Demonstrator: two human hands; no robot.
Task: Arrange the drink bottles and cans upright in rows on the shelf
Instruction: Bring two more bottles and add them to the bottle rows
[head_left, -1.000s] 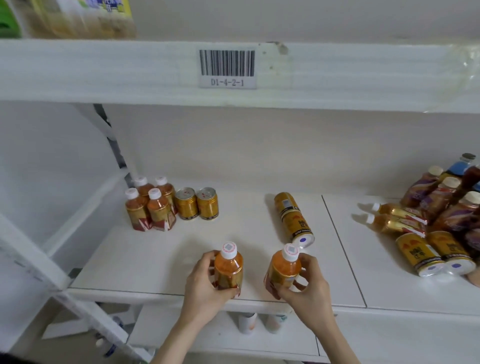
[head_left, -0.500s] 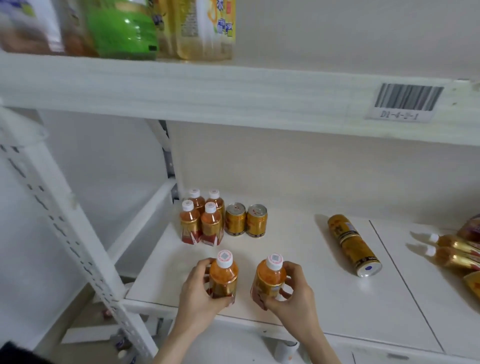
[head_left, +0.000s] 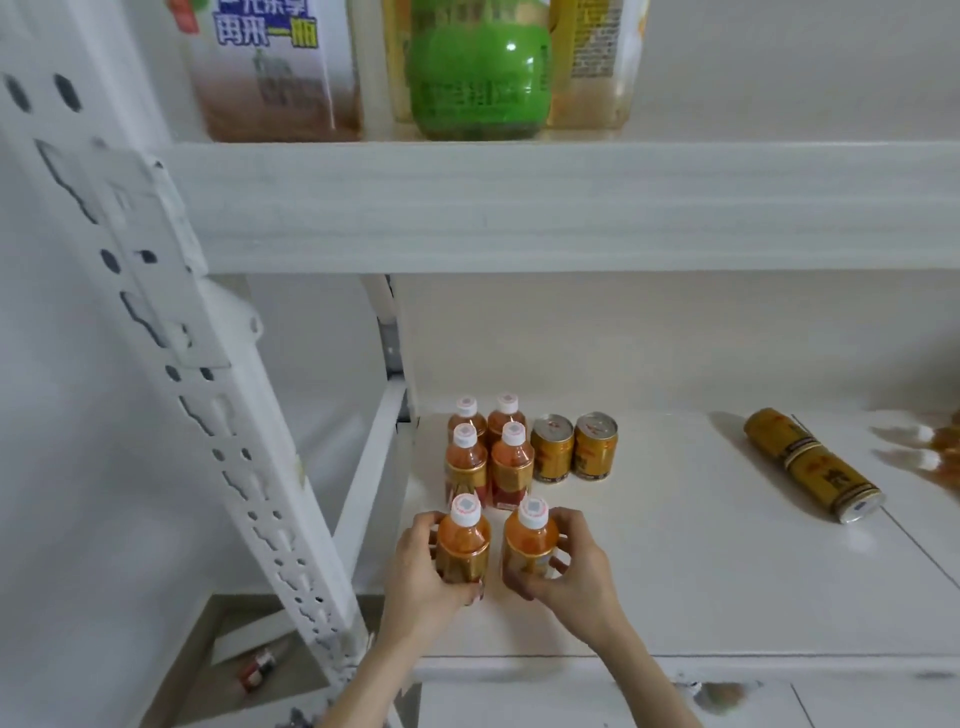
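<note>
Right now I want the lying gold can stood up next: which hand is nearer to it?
The right hand. It holds a bottle left of the lying gold can; the left hand, holding another bottle, is farther left.

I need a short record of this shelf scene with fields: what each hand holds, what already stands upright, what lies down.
left hand: grips an upright orange bottle
right hand: grips a second upright bottle
standing bottles: four in a two-by-two block, directly behind the held pair
standing cans: two gold cans, right of the block
lying down: gold cans end to end, farther right
shelf: white
</note>
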